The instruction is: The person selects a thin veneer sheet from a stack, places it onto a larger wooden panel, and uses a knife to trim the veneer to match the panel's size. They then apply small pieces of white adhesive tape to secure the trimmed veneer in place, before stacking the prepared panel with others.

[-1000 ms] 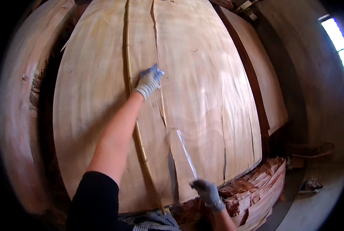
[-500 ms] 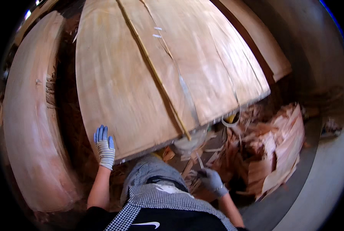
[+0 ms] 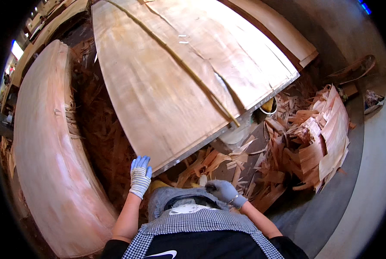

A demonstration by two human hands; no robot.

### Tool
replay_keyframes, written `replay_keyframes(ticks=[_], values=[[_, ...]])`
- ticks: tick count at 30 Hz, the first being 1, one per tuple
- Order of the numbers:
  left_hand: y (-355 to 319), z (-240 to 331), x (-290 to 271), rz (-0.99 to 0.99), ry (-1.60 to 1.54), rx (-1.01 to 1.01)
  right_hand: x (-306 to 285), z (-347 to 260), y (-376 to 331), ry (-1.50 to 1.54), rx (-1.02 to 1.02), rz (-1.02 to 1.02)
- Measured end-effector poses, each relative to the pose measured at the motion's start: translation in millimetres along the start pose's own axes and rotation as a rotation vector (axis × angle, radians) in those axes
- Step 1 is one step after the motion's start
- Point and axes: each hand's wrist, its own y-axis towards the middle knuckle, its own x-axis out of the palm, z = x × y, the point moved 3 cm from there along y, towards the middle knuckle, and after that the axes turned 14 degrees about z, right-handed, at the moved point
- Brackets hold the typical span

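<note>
A large pale wood veneer sheet (image 3: 158, 108) lies on a table with a metal front edge. At its near left corner rests my left hand (image 3: 140, 176), in a striped, blue-fingered glove, fingers stretched out and flat. My right hand (image 3: 225, 192), in a grey glove, is curled in front of my checked apron (image 3: 197, 224). What it holds, if anything, is hidden; a small whitish piece shows just beyond its fingers. A long thin yellowish stick (image 3: 180, 62) lies lengthwise across the veneer, its near end jutting past the edge. Beside the stick, a dark split (image 3: 229, 90) opens in the sheet.
A tall stack of veneer (image 3: 50, 151) stands at the left, with scraps in the gap beside it. To the right sits a heap of torn veneer (image 3: 314, 146). A white bucket (image 3: 269, 107) with something yellow is under the table edge. Another veneer stack (image 3: 279, 30) lies far right.
The view has turned, so the sheet appears shifted and tilted. My right hand has drawn in toward my apron; the thin pale strip above it no longer shows. My left hand stays at the corner.
</note>
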Motion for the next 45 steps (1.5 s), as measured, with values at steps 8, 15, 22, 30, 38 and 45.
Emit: replay_keyframes(ticks=[8,15,22,30,38,45], values=[[-62,-180,-99,-0.142,0.094,-0.114,103,-87,90,-0.170,0.081,-0.140],[-68,-337,-174,-0.202,0.146,-0.359,145,-174,199,-0.008,0.331,0.000],[83,-362,-127,-0.223,-0.141,-0.008,166,-198,327,-0.263,0.090,0.209],[295,-434,-129,-0.401,-0.105,0.188,191,-194,495,-0.082,0.326,0.202],[477,-531,-145,-0.247,-0.050,0.100,148,-241,678,-0.044,0.365,0.349],[684,-571,-77,-0.312,-0.024,0.436,188,-225,808,-0.297,0.326,0.577]])
